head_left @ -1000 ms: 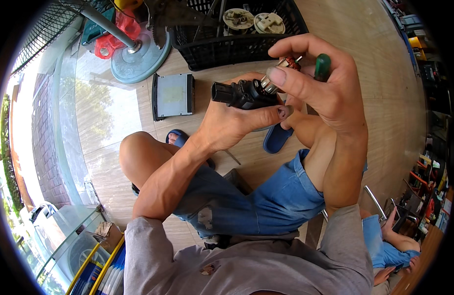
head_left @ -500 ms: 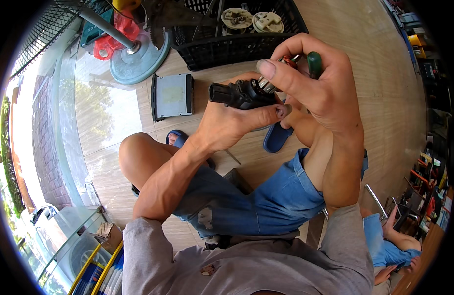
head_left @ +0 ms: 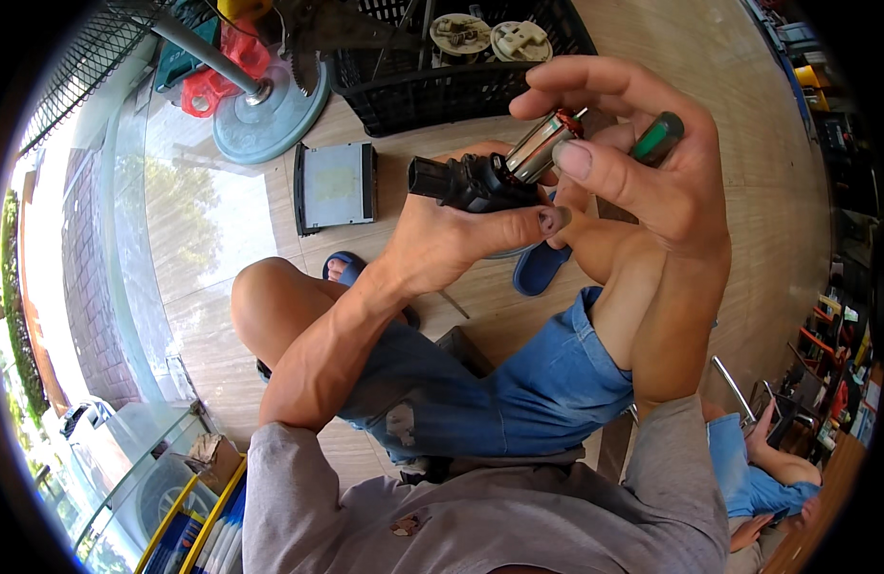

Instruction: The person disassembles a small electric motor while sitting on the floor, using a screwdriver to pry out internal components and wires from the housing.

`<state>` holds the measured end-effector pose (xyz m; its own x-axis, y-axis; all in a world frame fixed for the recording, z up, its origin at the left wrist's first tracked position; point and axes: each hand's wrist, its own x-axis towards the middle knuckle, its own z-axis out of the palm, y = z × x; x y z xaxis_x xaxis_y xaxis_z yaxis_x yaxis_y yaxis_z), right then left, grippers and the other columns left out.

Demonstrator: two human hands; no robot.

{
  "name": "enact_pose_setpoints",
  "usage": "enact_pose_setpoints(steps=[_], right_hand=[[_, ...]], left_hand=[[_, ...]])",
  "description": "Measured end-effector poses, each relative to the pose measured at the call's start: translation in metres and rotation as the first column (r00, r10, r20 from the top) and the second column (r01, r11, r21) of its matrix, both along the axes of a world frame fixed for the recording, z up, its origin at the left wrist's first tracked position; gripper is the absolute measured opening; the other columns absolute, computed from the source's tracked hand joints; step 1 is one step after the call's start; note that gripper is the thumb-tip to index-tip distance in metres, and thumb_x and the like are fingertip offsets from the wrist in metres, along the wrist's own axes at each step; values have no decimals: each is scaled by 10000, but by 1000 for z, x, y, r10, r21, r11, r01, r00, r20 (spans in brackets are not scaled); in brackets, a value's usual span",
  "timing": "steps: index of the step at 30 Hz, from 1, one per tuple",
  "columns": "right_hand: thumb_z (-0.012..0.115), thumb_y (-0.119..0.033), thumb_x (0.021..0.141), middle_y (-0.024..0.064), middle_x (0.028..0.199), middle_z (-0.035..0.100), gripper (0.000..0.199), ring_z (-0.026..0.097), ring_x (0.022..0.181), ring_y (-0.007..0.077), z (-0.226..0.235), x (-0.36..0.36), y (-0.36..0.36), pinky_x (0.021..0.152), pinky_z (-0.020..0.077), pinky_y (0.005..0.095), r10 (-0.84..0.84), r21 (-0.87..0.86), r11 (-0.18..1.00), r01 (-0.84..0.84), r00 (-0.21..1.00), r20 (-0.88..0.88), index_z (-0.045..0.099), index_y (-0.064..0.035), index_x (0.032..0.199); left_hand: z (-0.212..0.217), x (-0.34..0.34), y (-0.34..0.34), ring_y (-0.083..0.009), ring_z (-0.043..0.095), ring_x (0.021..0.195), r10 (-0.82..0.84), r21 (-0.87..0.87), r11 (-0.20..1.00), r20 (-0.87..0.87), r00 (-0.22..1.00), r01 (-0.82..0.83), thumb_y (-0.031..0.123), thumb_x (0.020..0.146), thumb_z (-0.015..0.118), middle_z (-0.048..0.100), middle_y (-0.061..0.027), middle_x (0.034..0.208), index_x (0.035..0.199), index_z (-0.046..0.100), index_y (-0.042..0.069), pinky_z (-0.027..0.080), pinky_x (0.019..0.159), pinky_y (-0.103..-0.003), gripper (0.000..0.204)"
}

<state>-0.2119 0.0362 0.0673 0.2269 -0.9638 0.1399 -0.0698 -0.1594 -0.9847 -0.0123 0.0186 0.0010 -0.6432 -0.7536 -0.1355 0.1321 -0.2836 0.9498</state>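
Observation:
My left hand [head_left: 442, 241] is closed around a black plastic housing [head_left: 475, 185] with a squared connector end pointing left. Out of its right end sticks a shiny metal cylinder [head_left: 538, 150], tilted up to the right, with a red cap and a thin pin on top. Beside it is my right hand [head_left: 667, 196], its index finger stretched over the cylinder's top and its thumb close to the cylinder's side. A green-handled tool [head_left: 659, 139], perhaps a screwdriver, is tucked between that hand's palm and fingers; its tip cannot be made out.
Ahead stands a black plastic crate [head_left: 452, 100] with round whitish parts [head_left: 520, 41]. A flat grey metal box [head_left: 339, 185] lies on the floor, near a fan's round base [head_left: 270, 124]. At lower right another person's legs [head_left: 734, 469] show. Tools crowd the far right.
My right hand has shifted to the right, and its fingers have spread off the metal cylinder, so more of it shows. The green handle moved along with it. My left hand stays nearly still.

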Motion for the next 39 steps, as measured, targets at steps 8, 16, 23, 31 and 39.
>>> enact_pose_setpoints(steps=[8, 16, 23, 31, 39], right_hand=[[699, -76, 916, 237, 1188, 657, 477, 732, 779, 204, -6, -3, -4, 584, 619, 271, 28, -36, 999, -27, 999, 22, 547, 101, 1332], [725, -76, 902, 232, 1168, 665, 473, 729, 715, 203, -2, 0, -3, 556, 616, 273, -7, 11, 1000, 7, 1000, 20, 565, 93, 1314], [736, -77, 897, 208, 1140, 673, 459, 717, 685, 179, 0, -1, -2, 540, 591, 246, -35, 34, 999, 35, 999, 2, 584, 84, 1299], [738, -59, 900, 173, 1123, 678, 438, 706, 738, 143, -1, 0, -2, 555, 576, 221, -49, 10, 999, 49, 999, -21, 601, 71, 1295], [750, -65, 892, 153, 1094, 677, 438, 697, 718, 132, 6, 1, -2, 550, 552, 214, -48, 22, 998, 51, 993, -109, 609, 69, 1284]], left_hand=[[1, 0, 1, -148, 642, 924, 15, 30, 999, -39, 999, -14, 203, 804, 800, 706, -58, 969, 1065, 669, 13, 515, 854, -315, 349], [0, 0, 1, -156, 644, 928, 29, 13, 1000, 3, 1000, -29, 196, 806, 798, 704, -62, 974, 1093, 663, 9, 518, 861, -323, 368], [-1, -1, 1, -157, 645, 940, 31, 13, 999, 4, 1000, -31, 193, 802, 805, 703, -64, 993, 1107, 664, 13, 522, 866, -327, 382], [3, 0, 0, -170, 649, 970, 2, 43, 999, 22, 1000, -3, 193, 798, 818, 704, -70, 1021, 1163, 656, 9, 524, 897, -335, 439], [3, -1, -1, -156, 653, 946, -7, 30, 1000, 21, 1000, 6, 187, 796, 820, 710, -59, 992, 1121, 666, 13, 525, 878, -320, 399]])
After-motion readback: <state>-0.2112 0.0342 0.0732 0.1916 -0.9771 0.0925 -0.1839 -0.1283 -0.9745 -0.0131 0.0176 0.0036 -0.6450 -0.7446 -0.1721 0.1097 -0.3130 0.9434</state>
